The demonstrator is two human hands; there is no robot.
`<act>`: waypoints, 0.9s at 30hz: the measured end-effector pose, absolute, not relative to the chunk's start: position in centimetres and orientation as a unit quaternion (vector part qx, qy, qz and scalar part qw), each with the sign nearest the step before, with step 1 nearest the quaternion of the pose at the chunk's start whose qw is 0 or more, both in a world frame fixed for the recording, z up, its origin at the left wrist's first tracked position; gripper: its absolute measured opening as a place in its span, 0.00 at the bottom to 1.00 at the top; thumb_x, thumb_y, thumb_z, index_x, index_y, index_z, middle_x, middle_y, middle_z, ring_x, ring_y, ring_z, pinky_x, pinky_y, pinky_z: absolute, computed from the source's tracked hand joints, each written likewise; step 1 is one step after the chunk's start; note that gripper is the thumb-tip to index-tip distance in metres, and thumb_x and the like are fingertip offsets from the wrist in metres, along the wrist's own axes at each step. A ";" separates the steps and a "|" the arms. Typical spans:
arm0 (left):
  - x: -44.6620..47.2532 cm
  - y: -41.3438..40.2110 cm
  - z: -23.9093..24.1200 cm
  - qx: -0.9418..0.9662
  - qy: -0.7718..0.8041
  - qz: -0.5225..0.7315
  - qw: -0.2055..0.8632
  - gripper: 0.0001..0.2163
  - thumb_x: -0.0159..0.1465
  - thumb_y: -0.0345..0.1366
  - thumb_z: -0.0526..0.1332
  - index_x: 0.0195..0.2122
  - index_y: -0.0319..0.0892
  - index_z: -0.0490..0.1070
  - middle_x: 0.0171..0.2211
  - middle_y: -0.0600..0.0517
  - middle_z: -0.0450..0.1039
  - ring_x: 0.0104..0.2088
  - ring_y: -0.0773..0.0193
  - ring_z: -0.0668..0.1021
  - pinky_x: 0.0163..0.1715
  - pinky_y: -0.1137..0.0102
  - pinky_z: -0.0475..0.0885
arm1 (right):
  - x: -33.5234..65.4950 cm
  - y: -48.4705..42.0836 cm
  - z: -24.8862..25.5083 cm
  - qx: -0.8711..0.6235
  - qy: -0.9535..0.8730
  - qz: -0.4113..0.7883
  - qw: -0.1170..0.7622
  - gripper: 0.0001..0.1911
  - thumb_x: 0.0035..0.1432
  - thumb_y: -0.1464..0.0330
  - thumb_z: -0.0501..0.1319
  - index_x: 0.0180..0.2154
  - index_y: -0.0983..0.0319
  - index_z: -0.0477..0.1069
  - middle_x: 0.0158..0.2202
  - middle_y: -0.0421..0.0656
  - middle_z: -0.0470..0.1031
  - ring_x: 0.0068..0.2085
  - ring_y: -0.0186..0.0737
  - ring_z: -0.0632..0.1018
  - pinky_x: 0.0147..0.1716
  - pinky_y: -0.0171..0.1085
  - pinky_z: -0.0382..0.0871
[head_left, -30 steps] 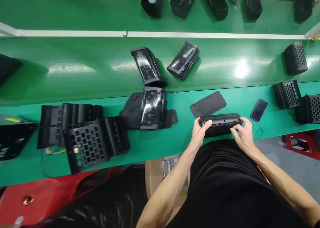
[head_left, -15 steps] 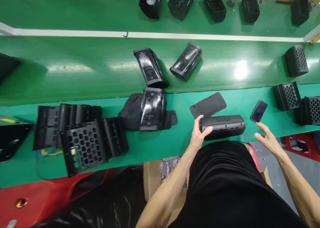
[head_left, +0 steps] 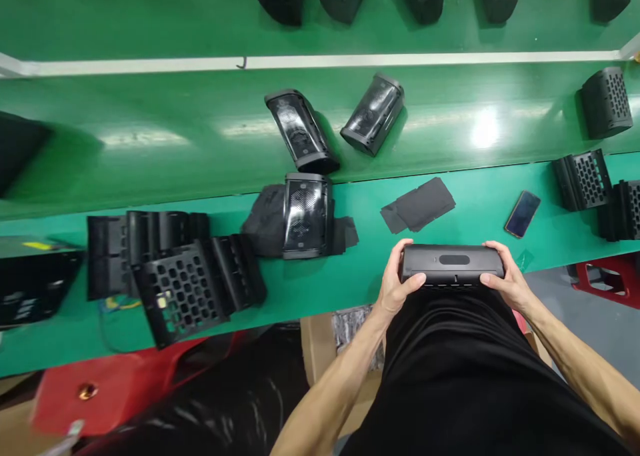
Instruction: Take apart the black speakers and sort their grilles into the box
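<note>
A long black speaker housing (head_left: 454, 264) lies lengthwise at the table's near edge, an oval recess on its upper face. My left hand (head_left: 397, 281) grips its left end, thumb on the near side and fingers behind. The right end is held the same way by my right hand (head_left: 507, 279). Just beyond the housing are flat black sheets (head_left: 423, 205), overlapping each other. A phone (head_left: 523, 214) rests past my right hand, and a small clear film piece (head_left: 524, 261) lies beside that hand.
Glossy black speaker housings (head_left: 307, 216) stand mid-table and on the green strip behind. Perforated black shells (head_left: 185, 289) are piled at left; more shells (head_left: 583, 179) sit at right. A white rail (head_left: 400, 61) crosses the back. Red stools (head_left: 105, 389) stand below the table.
My right hand has come in from the right and taken hold of the housing's right end. The housing has turned, so its oval recess now faces up.
</note>
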State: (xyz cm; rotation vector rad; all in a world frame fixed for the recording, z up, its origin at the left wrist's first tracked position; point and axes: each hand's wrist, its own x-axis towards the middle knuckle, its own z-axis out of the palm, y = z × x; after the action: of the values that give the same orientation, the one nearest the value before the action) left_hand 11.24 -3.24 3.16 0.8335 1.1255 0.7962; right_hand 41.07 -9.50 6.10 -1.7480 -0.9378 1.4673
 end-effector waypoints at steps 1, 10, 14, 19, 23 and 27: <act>11.2 -3.3 3.2 0.381 0.502 0.350 0.693 0.42 0.53 0.57 0.75 0.65 0.48 0.66 0.54 0.47 0.73 0.51 0.48 0.76 0.54 0.59 0.71 | 41.0 -9.7 6.1 -0.666 -0.350 0.573 0.326 0.50 0.50 0.41 0.75 0.69 0.50 0.63 0.69 0.49 0.67 0.64 0.59 0.76 0.65 0.55 0.72; 10.2 -3.1 5.4 0.438 0.444 0.281 0.730 0.43 0.53 0.54 0.77 0.67 0.50 0.63 0.61 0.45 0.69 0.57 0.43 0.73 0.58 0.57 0.69 | 41.8 -11.3 7.1 -0.677 -0.379 0.564 0.284 0.49 0.54 0.40 0.73 0.70 0.47 0.59 0.74 0.49 0.63 0.71 0.61 0.70 0.70 0.58 0.66; 10.4 -3.7 5.2 0.420 0.459 0.296 0.725 0.41 0.53 0.53 0.77 0.64 0.49 0.65 0.59 0.46 0.70 0.55 0.45 0.74 0.56 0.58 0.69 | 41.4 -11.4 7.4 -0.699 -0.403 0.524 0.274 0.42 0.58 0.41 0.72 0.66 0.47 0.63 0.70 0.47 0.68 0.68 0.60 0.71 0.71 0.58 0.62; 10.1 -4.0 4.6 0.413 0.459 0.284 0.733 0.41 0.54 0.55 0.75 0.65 0.48 0.62 0.58 0.45 0.70 0.55 0.46 0.74 0.57 0.58 0.70 | 41.9 -11.0 7.2 -0.674 -0.387 0.579 0.245 0.50 0.53 0.39 0.73 0.69 0.48 0.59 0.72 0.49 0.64 0.69 0.61 0.69 0.71 0.58 0.62; 10.2 -4.1 4.3 0.425 0.467 0.292 0.719 0.40 0.56 0.54 0.74 0.65 0.48 0.63 0.59 0.45 0.70 0.55 0.48 0.74 0.57 0.58 0.70 | 42.2 -10.5 7.7 -0.654 -0.386 0.600 0.251 0.50 0.51 0.45 0.78 0.68 0.49 0.61 0.71 0.47 0.64 0.66 0.56 0.72 0.67 0.49 0.66; 10.9 -4.6 3.1 0.395 0.507 0.307 0.701 0.38 0.56 0.56 0.73 0.63 0.47 0.65 0.55 0.47 0.73 0.52 0.49 0.76 0.54 0.59 0.72 | 41.4 -9.9 7.6 -0.660 -0.303 0.622 0.292 0.46 0.50 0.50 0.80 0.64 0.49 0.64 0.58 0.43 0.75 0.53 0.49 0.78 0.54 0.42 0.73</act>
State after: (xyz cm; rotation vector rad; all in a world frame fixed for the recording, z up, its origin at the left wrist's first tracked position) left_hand 10.85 -4.60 3.07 0.8803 1.1299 0.6846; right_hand 41.43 -9.92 7.61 -1.7593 -0.8066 1.6585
